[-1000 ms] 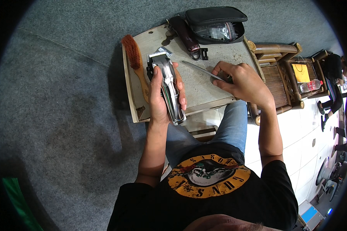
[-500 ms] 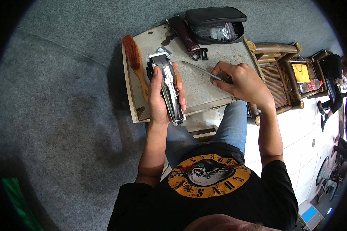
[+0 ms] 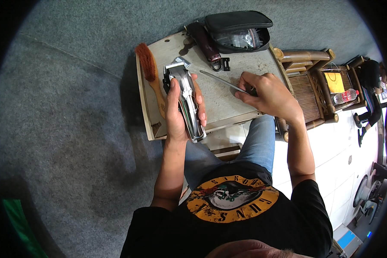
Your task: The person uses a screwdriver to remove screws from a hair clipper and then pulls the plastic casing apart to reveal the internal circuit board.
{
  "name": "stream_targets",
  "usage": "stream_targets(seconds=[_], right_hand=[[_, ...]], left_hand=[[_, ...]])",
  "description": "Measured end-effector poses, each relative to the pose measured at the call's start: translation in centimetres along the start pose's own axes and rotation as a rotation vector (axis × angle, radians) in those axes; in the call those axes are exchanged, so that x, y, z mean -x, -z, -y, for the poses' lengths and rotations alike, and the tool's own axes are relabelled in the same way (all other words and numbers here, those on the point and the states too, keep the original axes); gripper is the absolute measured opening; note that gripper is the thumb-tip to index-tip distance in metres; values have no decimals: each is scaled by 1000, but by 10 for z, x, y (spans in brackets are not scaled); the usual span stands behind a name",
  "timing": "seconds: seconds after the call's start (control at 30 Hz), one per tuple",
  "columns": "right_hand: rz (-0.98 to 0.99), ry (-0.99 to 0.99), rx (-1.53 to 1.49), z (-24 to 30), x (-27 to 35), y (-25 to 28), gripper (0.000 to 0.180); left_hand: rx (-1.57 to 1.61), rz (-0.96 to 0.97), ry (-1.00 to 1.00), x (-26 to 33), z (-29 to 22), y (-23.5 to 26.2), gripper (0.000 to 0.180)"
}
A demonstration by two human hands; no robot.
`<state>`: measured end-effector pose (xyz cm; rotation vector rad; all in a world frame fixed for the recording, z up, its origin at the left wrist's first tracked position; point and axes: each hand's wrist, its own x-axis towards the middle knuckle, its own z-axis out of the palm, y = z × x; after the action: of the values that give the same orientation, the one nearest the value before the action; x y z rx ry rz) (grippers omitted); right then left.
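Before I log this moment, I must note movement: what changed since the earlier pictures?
The view shifted slightly, so the table sits lower in it. Nothing was taken hold of or let go: the left hand still holds the clipper, the right hand the rod. The brush and pouch stayed put.

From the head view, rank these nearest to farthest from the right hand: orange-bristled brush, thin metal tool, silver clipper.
1. Thin metal tool: held in the right hand, its tip toward the left.
2. Silver clipper: farther left, in the left hand.
3. Orange-bristled brush: along the tabletop's left side.
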<state>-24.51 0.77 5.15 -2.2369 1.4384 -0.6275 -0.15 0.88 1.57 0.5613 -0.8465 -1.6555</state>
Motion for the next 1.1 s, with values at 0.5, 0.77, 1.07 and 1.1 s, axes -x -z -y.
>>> stream_targets(seconds=[0.5,0.77,1.07,1.1], right_hand=[[-168,-180,-1442,25,-11,-37,39],[-179,-104,-1607,23,-16,-51,17],[-116,-173,-1515,27,-16,-45,19],[-113,-174,-1511,27,-16,-45,19]], left_hand=[[-6,-19,25,0,-2,-1,63],[21,-12,17,0,-2,-3,61],[-14,-13,9,1,-3,-4,60],[-2,-18,16,1,-3,-3,60]])
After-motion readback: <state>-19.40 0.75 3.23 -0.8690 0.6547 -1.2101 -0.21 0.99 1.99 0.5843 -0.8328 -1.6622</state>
